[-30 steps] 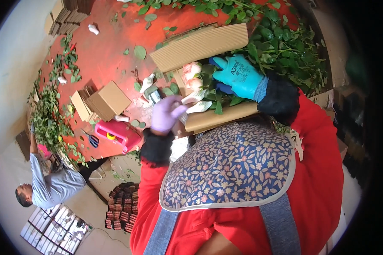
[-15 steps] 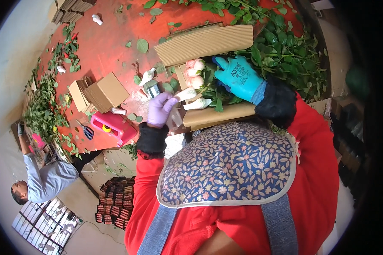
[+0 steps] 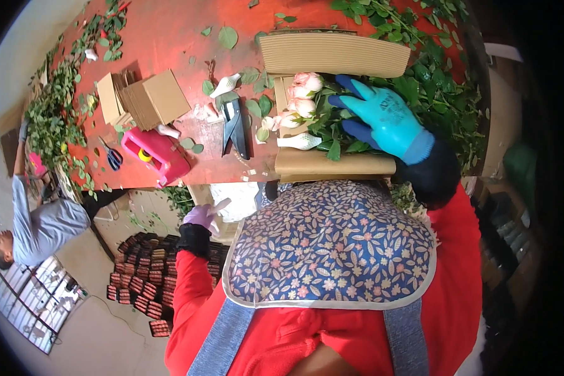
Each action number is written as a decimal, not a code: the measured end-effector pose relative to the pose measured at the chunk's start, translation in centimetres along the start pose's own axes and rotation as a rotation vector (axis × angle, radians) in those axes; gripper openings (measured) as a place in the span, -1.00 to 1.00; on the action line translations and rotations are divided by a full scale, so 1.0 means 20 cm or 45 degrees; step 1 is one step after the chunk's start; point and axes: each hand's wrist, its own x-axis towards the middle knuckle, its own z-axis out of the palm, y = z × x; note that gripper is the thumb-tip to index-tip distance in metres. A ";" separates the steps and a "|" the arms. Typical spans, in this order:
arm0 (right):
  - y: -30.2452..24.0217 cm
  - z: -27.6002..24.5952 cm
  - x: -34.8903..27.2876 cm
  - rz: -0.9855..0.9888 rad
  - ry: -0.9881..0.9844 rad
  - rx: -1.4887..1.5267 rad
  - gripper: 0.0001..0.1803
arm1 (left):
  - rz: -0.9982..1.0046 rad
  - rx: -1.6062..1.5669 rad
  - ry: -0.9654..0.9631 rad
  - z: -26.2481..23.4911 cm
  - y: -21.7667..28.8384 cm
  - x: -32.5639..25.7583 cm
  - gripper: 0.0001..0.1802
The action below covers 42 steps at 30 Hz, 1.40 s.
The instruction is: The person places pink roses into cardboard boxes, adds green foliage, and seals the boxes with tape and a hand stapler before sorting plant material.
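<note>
On the red table (image 3: pixel 169 37), a corrugated cardboard wrap (image 3: pixel 335 55) lies open at the near edge with a bunch of pale pink roses (image 3: pixel 304 94) on it, long axis left-right, heads left. Right hand (image 3: pixel 385 119), turquoise glove, presses flat on the leafy stems, fingers (image 3: pixel 351 103) spread, not gripping. Left hand (image 3: pixel 202 216), lilac glove, hangs below the table edge, fingers loosely open, empty, well apart from the roses. Black shears (image 3: pixel 235 125) lie just left of the heads.

There are three pink roses (image 3: pixel 302 94) on the cardboard sheet (image 3: pixel 335 164). There is one pink tape holder (image 3: pixel 156 153), one pair of black shears (image 3: pixel 235 125), one small pair of scissors (image 3: pixel 111 155), and two gloved hands.
</note>
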 end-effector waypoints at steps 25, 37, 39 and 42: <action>-0.10 0.20 0.14 -0.298 -0.560 -0.059 -0.84 | 0.423 0.200 0.364 -0.92 0.81 -0.16 -0.84; -0.17 0.09 0.17 -0.229 -0.231 -0.199 -0.79 | 1.639 -0.236 0.439 -1.01 1.29 0.01 -0.50; -0.12 0.24 0.15 -0.165 -0.481 -0.597 -0.85 | 1.665 -0.310 0.505 -1.01 1.30 0.01 -0.54; -0.08 0.25 0.12 -0.279 -0.507 -0.579 -0.89 | 1.567 -0.263 0.424 -1.00 1.29 0.00 -0.55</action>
